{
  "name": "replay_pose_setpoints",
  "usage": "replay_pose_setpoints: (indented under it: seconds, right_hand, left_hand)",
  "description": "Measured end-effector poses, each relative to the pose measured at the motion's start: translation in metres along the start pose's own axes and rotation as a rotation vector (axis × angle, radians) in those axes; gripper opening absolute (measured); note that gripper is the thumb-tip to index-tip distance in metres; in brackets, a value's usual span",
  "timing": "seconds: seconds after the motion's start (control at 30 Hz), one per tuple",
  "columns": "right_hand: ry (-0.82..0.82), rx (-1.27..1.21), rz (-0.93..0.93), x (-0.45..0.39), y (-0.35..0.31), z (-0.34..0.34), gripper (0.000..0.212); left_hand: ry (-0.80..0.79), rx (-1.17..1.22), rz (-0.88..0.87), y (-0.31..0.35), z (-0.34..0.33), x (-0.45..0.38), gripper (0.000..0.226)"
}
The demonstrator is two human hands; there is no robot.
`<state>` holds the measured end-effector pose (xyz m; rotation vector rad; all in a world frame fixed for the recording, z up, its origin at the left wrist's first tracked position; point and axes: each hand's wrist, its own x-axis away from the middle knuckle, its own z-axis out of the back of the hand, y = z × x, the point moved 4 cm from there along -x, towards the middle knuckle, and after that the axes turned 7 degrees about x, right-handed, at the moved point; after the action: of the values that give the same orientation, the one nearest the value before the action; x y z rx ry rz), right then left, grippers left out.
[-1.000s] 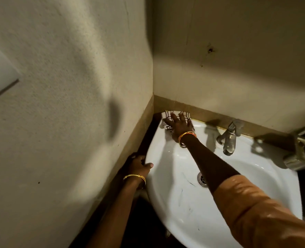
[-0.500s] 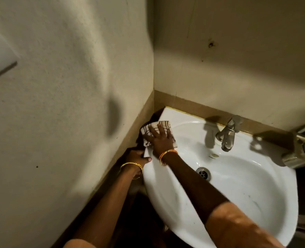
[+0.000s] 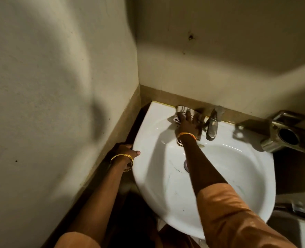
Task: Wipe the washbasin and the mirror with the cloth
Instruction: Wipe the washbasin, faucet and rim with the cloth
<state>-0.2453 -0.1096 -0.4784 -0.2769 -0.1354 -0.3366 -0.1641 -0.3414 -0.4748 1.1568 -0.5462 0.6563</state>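
From the head camera, looking down into the corner: the white washbasin sits against two pale walls, and the right hand lies flat on its back ledge, fingers spread, pressing the checked cloth down against the porcelain. The cloth is bunched under those fingers right at the rear rim, just beside the metal tap, and it is blurred, so its folds are hard to read. The left hand grips the basin's left edge, thumb lying over the top of the rim, fingers curled down the dark side by the wall. A gold bangle circles that wrist, and another shows on the right wrist. The drain peeks out from behind the right forearm. Off to the right, a metal holder stands on the wall.
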Motion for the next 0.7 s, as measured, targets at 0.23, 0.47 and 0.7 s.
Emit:
replay_pose_setpoints:
  seconds: [0.23,0.47,0.7]
  right_hand:
    - [-0.008,-0.057,-0.053,0.003,0.013,0.001,0.071]
    - [0.007,0.097,0.114,0.034,-0.065,-0.037,0.063]
    - [-0.122,0.304,0.564,0.07,-0.103,-0.041,0.061]
  left_hand:
    - [-0.003,-0.023,-0.044,-0.005,-0.003,0.001,0.047]
    - [0.069,-0.142,-0.122,0.0,-0.005,0.006,0.038]
    - [0.006,0.137,-0.053,-0.015,0.006,0.012,0.066]
